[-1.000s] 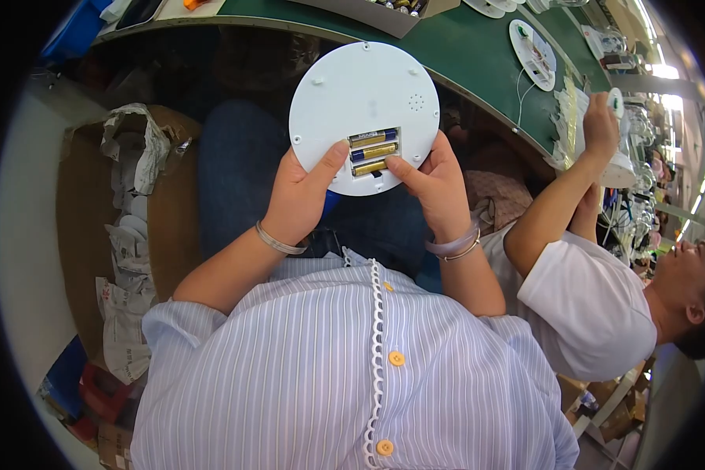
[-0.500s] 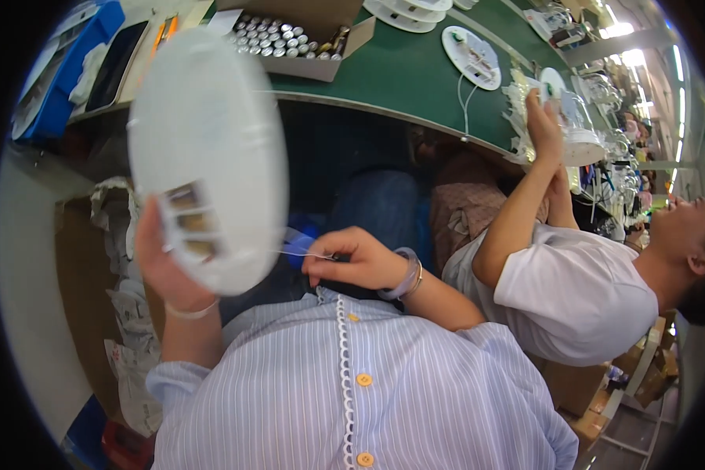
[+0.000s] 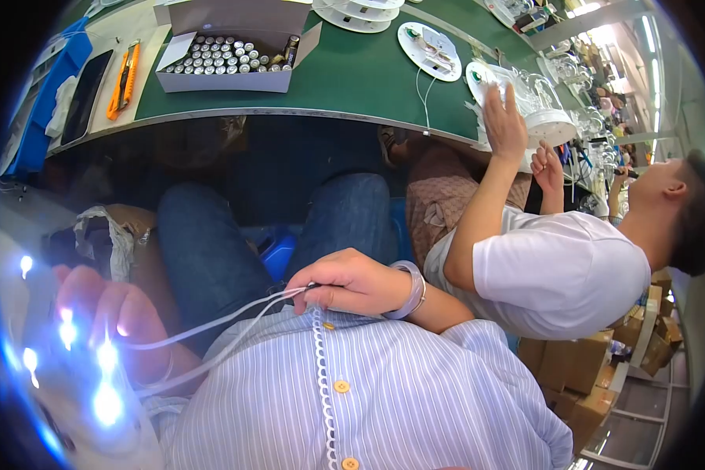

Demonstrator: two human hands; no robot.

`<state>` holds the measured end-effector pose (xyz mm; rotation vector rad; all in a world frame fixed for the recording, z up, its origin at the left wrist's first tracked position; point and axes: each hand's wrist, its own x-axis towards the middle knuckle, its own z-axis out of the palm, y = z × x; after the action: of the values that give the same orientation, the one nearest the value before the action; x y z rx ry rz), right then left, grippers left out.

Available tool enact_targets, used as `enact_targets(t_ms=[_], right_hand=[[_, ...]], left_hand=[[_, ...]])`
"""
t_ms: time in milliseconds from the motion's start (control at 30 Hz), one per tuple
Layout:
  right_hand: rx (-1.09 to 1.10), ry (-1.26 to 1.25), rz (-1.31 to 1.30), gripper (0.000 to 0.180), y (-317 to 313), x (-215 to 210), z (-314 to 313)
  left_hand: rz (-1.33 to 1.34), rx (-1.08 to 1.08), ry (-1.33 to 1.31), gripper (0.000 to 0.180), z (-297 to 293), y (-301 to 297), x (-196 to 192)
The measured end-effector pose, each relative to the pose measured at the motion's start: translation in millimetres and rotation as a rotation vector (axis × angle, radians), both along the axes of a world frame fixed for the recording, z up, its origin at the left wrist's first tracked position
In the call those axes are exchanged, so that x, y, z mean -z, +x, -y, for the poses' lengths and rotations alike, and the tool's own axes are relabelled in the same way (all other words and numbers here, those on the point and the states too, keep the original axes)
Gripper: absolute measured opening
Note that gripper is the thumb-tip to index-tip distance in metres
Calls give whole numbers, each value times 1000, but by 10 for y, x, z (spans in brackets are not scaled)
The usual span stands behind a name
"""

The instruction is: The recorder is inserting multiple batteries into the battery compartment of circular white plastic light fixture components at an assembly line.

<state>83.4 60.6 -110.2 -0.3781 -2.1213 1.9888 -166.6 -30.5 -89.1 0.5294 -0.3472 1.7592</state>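
In my left hand [image 3: 137, 325] is a round white disc-shaped light [image 3: 55, 403] at the lower left. Several bluish-white points glow on it, and their glare hides much of its outline. Two strands of a white cable [image 3: 231, 317] run from the light across my lap. My right hand [image 3: 352, 283] pinches the cable's end in front of my shirt. A small dark piece shows between thumb and fingers there, too small to make out.
On the green table [image 3: 235, 106] stands an opened box of batteries [image 3: 227, 82], left of a similar white disc [image 3: 429, 51] with a cable. An orange utility knife [image 3: 124, 82] lies beside a black phone [image 3: 86, 98]. At right, a co-worker [image 3: 556, 266] handles white discs.
The disc has swung down to the lower left and turned, now showing lit points. My right hand has stayed nearly in place on the cable. The co-worker's hands have shifted.
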Motion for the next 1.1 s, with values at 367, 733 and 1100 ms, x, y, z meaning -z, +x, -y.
enact_targets(t_ms=[367, 733, 1100], right_hand=[[11, 96, -92, 24, -8, -5, 48], [-27, 55, -77, 22, -34, -20, 39], [342, -98, -137, 57, -50, 20, -292]], left_hand=[[-342, -815, -49, 29, 239, 308, -172], [-139, -882, -121, 20, 228, 395, -160], [176, 706, -386, 37, -220, 676, 623]])
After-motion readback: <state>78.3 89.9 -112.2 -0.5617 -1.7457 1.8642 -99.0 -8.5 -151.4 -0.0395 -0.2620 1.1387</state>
